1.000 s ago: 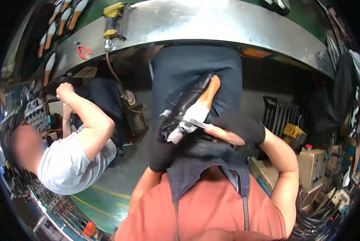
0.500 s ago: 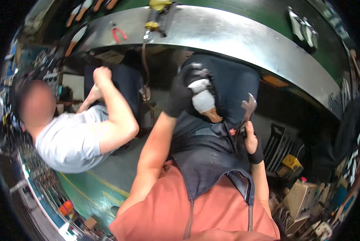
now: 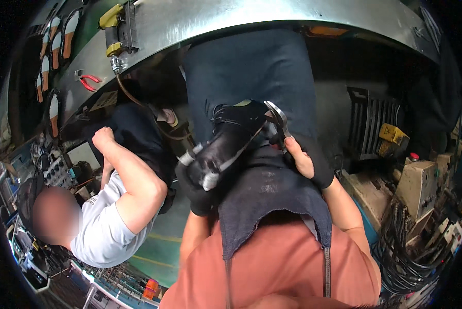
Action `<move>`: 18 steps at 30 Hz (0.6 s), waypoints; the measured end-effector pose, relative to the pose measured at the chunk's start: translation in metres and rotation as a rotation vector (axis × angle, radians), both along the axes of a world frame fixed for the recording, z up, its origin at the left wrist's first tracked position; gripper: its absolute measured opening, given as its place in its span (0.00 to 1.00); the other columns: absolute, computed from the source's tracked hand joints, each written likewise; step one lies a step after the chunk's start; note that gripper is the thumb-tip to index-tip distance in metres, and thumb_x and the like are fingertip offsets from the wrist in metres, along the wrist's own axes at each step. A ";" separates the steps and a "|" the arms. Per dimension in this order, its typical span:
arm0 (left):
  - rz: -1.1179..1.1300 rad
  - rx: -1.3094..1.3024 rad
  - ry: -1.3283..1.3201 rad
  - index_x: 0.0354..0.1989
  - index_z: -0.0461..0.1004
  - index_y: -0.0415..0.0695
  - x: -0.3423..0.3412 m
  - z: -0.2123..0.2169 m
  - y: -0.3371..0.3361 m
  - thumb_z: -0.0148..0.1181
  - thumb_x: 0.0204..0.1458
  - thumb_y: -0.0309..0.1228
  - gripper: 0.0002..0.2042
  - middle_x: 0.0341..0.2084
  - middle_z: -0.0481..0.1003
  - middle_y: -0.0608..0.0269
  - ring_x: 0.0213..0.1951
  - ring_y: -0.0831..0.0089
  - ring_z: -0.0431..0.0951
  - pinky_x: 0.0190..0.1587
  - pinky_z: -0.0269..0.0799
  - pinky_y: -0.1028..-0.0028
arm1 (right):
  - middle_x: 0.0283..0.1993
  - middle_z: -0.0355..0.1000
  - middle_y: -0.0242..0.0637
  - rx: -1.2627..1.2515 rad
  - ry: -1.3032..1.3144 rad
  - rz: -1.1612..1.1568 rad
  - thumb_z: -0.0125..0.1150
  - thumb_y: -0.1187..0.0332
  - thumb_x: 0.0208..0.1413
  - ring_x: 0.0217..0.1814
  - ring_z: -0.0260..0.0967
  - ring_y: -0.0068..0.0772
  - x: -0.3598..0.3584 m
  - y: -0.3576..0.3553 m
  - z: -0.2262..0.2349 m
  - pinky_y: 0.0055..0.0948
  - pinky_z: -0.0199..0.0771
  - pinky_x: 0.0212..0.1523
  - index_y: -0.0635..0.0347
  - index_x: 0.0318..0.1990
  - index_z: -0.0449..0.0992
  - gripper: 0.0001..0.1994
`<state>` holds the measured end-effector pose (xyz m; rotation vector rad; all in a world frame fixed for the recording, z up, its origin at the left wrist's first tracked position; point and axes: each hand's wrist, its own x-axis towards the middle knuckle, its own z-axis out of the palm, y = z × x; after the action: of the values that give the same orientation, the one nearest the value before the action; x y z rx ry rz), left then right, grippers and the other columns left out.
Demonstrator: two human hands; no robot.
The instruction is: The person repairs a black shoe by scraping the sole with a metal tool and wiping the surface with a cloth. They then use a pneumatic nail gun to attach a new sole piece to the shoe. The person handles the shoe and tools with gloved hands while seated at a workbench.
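Two hands are at work over the person's lap, with one black shoe and one metal tool between them. The left hand, in a black glove with white coverings on at least two fingertips, has its fingers closed around the near end of the shoe, which lies tilted above the dark trousers, its far end pointing away and to the right. The right hand, also in black with bare thumb, grips the tool's handle; the tool's single curved head stands right by the shoe's far end, and whether they touch I cannot tell. One dark apron covers the person's front. On the metal bench ahead lie one yellow-and-black air gun, with one brown hose running down from it, and one pair of red-handled pliers. At the far left are at least five white-and-brown insoles. One co-worker sits to the left; to the right stand one slatted rack and one yellow box.
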<state>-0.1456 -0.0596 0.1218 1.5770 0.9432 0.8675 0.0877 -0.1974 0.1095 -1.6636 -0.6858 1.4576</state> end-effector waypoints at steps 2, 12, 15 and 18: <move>0.023 -0.200 -0.280 0.54 0.60 0.36 0.025 -0.007 0.028 0.61 0.53 0.33 0.24 0.49 0.70 0.43 0.47 0.53 0.76 0.48 0.75 0.64 | 0.45 0.74 0.37 0.070 -0.023 -0.008 0.34 0.52 0.68 0.47 0.69 0.27 0.001 0.008 0.005 0.25 0.65 0.53 0.66 0.51 0.73 0.26; -0.430 -0.452 -0.148 0.43 0.75 0.37 0.154 -0.014 0.162 0.62 0.48 0.25 0.13 0.37 0.77 0.64 0.39 0.77 0.75 0.46 0.70 0.75 | 0.46 0.74 0.40 0.079 0.070 -0.103 0.32 0.48 0.68 0.49 0.68 0.27 0.018 0.007 -0.009 0.26 0.65 0.56 0.68 0.48 0.71 0.29; -0.381 -0.417 -0.167 0.44 0.74 0.37 0.155 -0.024 0.161 0.62 0.47 0.25 0.14 0.38 0.77 0.64 0.40 0.77 0.76 0.46 0.70 0.75 | 0.48 0.73 0.40 0.054 0.175 -0.164 0.31 0.48 0.68 0.51 0.67 0.27 0.014 -0.003 -0.025 0.27 0.63 0.58 0.67 0.51 0.70 0.30; -0.297 -0.344 -0.121 0.45 0.74 0.37 0.151 -0.004 0.150 0.62 0.44 0.22 0.17 0.39 0.77 0.62 0.42 0.75 0.76 0.49 0.70 0.75 | 0.51 0.71 0.40 0.075 0.236 -0.212 0.29 0.48 0.68 0.54 0.66 0.28 0.007 0.000 -0.028 0.27 0.60 0.60 0.66 0.54 0.69 0.30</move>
<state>0.0051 0.0903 0.1176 1.3092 0.7051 0.5519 0.0942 -0.1972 0.0815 -1.4310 -0.4146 1.4274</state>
